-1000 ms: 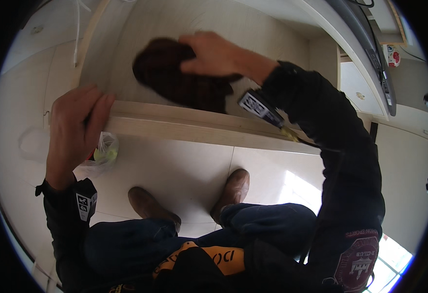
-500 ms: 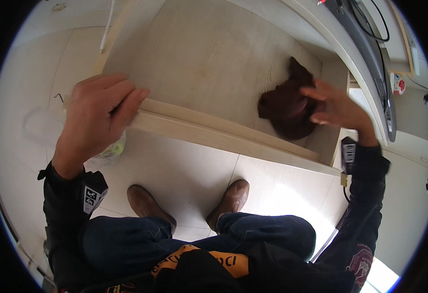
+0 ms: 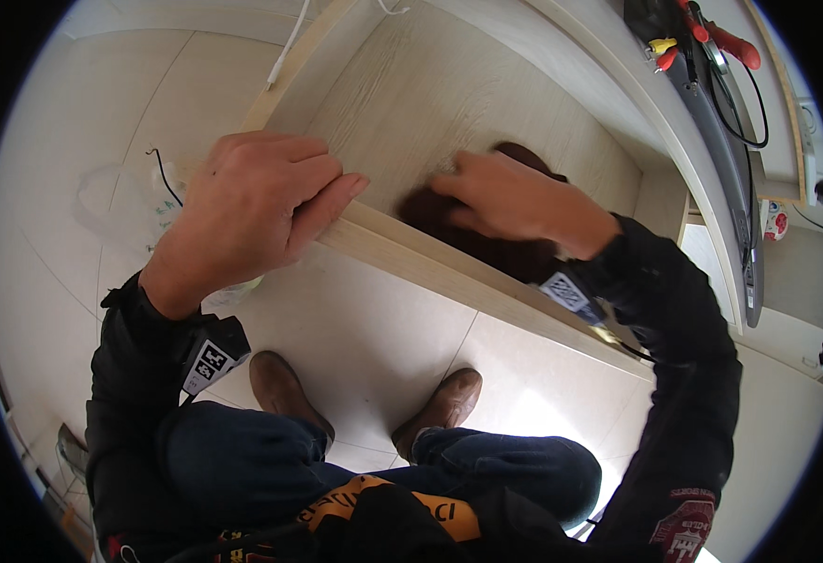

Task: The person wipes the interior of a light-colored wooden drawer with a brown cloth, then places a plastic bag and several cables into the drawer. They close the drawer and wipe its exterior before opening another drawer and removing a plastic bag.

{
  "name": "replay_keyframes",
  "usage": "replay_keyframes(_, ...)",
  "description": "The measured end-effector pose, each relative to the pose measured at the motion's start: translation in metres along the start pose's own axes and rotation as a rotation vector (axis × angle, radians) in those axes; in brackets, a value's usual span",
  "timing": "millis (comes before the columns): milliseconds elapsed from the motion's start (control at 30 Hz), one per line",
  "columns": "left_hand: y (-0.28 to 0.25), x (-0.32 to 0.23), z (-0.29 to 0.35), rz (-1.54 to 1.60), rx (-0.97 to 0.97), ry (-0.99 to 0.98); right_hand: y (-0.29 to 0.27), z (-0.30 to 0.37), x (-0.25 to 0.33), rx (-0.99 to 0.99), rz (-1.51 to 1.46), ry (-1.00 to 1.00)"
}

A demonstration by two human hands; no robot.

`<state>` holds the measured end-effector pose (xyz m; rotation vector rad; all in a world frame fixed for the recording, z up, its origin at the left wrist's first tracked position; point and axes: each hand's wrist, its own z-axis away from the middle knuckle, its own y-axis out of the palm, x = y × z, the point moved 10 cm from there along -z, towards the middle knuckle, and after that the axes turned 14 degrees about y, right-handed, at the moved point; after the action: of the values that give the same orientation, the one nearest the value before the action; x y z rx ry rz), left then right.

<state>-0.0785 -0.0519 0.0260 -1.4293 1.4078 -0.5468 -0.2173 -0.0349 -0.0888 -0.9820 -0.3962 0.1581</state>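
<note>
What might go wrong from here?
The left hand, curled at the near corner of the pale wooden drawer, might get pinched if the drawer slides. With the right hand on the dark brown cloth, the small black box at its wrist could knock the drawer's front edge.

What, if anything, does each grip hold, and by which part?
Left grip holds the drawer by its near-left corner; right grip lies on the brown cloth, hold unclear.
</note>
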Motion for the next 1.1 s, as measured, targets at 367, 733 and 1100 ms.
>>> replay_keyframes(367,-0.011,0.000,0.005,0.064,-0.142,0.029,-0.101,-0.044,-0.071,-0.562,0.056,0.431)
replay_keyframes(733,-0.007,0.000,0.005,-0.005,-0.069,0.012,-0.049,-0.072,0.003,-0.579,0.330,-0.037)
replay_keyframes(1100,-0.010,0.003,0.008,0.042,-0.048,0.008,-0.081,-0.071,-0.090,-0.683,0.291,0.290)
